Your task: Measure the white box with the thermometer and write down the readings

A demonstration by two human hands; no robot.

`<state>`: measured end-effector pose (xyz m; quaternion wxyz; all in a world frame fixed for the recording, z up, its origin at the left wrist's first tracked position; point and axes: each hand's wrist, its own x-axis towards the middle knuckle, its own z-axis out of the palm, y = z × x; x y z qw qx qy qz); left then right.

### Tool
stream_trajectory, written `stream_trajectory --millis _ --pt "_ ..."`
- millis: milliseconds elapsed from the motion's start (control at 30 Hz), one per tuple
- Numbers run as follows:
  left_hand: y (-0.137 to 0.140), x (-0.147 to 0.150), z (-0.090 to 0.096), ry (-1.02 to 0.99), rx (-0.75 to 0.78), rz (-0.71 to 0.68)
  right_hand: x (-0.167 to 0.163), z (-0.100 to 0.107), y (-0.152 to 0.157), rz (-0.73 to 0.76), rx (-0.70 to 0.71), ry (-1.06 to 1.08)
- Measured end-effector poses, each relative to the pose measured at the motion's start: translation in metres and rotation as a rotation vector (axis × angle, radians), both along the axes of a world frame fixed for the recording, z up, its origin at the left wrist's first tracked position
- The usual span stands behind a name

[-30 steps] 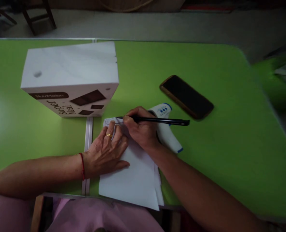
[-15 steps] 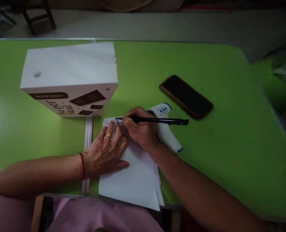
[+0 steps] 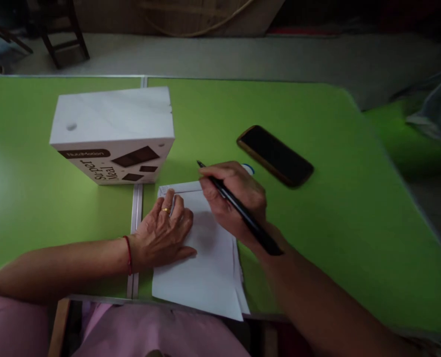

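My left hand (image 3: 168,230) lies flat on the white sheets of paper (image 3: 201,277), fingers spread near their top left corner, where small writing shows. Between the thumb and fingers of my right hand (image 3: 235,198) is a black pen (image 3: 246,218). Its tip points away to the upper left, raised above the paper's top edge and off the sheet. Behind my right hand a white and blue device (image 3: 247,169) is almost wholly hidden.
A white box (image 3: 112,116) marked NutriMotion stands beyond my left hand. To the right lies a dark phone (image 3: 276,154) in a brown case. A metal seam (image 3: 135,238) crosses the green table (image 3: 335,223). Past its far edge stands a wooden chair (image 3: 66,44).
My right hand has lifted the pen off the paper and swung it, so the tip points up and away. My left hand stays in place. The camera view has shifted slightly.
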<state>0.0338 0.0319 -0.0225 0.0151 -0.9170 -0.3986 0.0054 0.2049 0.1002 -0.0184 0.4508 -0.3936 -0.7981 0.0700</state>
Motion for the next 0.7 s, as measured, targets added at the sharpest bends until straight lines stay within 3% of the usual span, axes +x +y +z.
stream_trajectory --millis 167,300,400,500,600,700 --pt "-0.002 -0.004 0.016 -0.031 -0.127 0.009 0.017 0.006 -0.01 0.081 0.109 -0.528" --pt "-0.003 -0.03 0.044 -0.058 -0.314 0.013 0.022 -0.007 -0.024 0.038 0.087 -0.702" --pt "0.004 -0.076 0.063 -0.102 -0.389 0.256 0.033 -0.009 -0.031 -0.004 0.101 -0.654" --pt "0.019 -0.134 0.071 -0.179 -0.314 0.538 0.058 -0.011 -0.027 -0.179 0.101 -0.568" --pt "0.04 -0.173 0.065 -0.445 -0.187 0.742 0.085 -0.026 -0.018 -0.3 -0.05 -0.501" --pt "0.058 -0.173 0.052 -0.932 -0.489 0.581 0.099 -0.047 -0.007 -0.381 -0.226 -0.451"
